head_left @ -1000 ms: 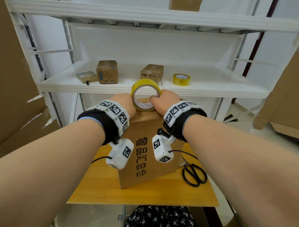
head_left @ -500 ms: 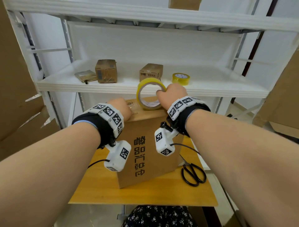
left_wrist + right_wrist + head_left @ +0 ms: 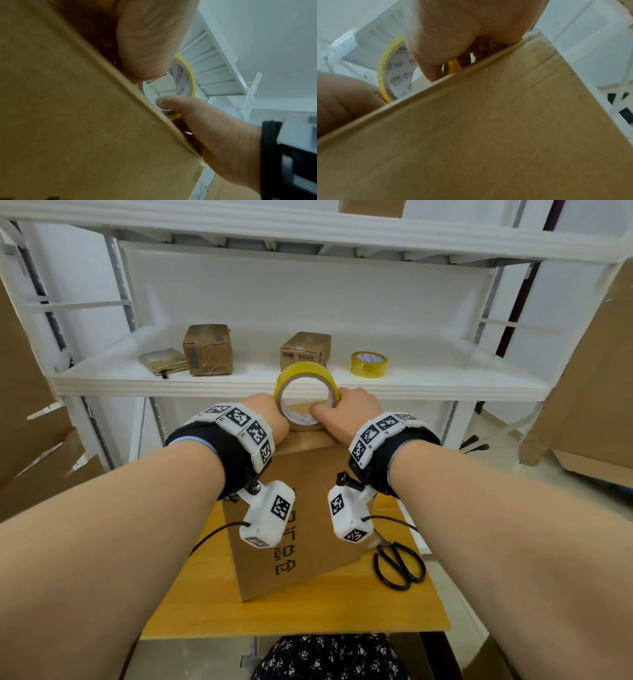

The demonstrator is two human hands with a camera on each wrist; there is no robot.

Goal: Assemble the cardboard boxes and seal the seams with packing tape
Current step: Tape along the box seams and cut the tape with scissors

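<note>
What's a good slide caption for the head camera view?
Right hand holds a yellow packing tape roll upright on the brown cardboard box; left hand rests beside it.

On the inner core of the tape roll (image 3: 397,79) I read "CCTV", printed several times around the ring beside a small round logo whose lettering is too blurred to read. The near face of the cardboard box (image 3: 301,556) carries large black Chinese characters running down it; my wrist cameras cover part of them. The small box (image 3: 305,348) on the far shelf has a barcode label, too small to read.
</note>
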